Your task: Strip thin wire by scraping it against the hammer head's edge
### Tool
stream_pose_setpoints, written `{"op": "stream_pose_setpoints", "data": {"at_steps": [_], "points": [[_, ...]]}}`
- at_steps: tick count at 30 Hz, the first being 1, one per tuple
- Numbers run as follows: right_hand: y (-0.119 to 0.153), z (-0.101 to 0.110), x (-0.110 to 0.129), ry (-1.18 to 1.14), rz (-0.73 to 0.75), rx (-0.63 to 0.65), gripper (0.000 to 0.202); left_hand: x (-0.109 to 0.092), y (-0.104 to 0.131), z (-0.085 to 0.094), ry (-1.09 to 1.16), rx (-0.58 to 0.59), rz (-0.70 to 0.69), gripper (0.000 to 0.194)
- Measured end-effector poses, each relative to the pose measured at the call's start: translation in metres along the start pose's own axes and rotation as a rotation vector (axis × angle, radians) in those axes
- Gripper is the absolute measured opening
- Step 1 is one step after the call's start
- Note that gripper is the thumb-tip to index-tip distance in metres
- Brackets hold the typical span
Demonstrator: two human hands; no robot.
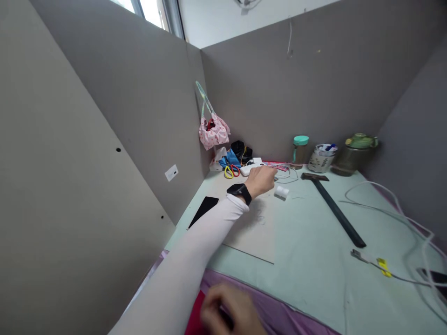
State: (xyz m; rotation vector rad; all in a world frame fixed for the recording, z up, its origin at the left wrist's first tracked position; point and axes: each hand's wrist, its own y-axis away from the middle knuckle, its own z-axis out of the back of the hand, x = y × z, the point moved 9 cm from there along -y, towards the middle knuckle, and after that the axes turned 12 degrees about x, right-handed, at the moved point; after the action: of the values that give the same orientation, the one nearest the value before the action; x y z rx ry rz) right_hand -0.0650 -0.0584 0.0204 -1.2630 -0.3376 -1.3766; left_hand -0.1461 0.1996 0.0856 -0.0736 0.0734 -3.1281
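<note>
Board [260, 239] behind sleeve [195, 246], curled left hand [261, 180] near scissors [232, 170], blurred right hand [232, 309] half-curled, any hold unclear, hammer [337, 210] rightward

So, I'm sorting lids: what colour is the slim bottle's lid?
The lid is turquoise, best seen in the head view.

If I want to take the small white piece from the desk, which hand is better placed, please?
Left, I think. The left hand reaches over the desk, close to the white piece. The right hand is low, by the desk's front edge, clearly farther away.
</note>
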Motion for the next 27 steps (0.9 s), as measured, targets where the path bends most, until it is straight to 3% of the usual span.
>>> {"op": "stream_pose_setpoints", "data": {"at_steps": [3, 5, 7, 15, 21, 23, 27], "points": [[-0.002, 0.066, -0.047, 0.036, -0.272, -0.322, 0.022, -0.028, 0.016, 0.019, 0.014, -0.056, -0.085, 0.029], [-0.007, 0.098, -0.054, 0.078, -0.229, -0.422, 0.015, -0.040, 0.024, 0.024, 0.055, -0.077, -0.120, 0.027], [-0.012, 0.112, -0.059, 0.095, -0.182, -0.441, 0.015, -0.046, 0.029, 0.024, 0.148, -0.082, -0.136, 0.025], [-0.003, 0.099, -0.079, 0.077, -0.042, -0.471, 0.007, -0.042, 0.036, 0.008, 0.955, -0.059, -0.180, 0.017], [-0.003, 0.078, -0.089, -0.025, -0.017, -0.376, 0.027, -0.049, 0.051, -0.019, 1.659, 0.068, -0.246, 0.021], [-0.003, 0.070, -0.087, -0.032, -0.023, -0.343, 0.026, -0.042, 0.059, -0.029, 1.799, 0.073, -0.202, 0.030], [0.002, 0.063, -0.086, 0.012, -0.063, -0.391, 0.026, -0.015, 0.068, -0.059, 2.018, -0.017, 0.029, 0.037]]}}
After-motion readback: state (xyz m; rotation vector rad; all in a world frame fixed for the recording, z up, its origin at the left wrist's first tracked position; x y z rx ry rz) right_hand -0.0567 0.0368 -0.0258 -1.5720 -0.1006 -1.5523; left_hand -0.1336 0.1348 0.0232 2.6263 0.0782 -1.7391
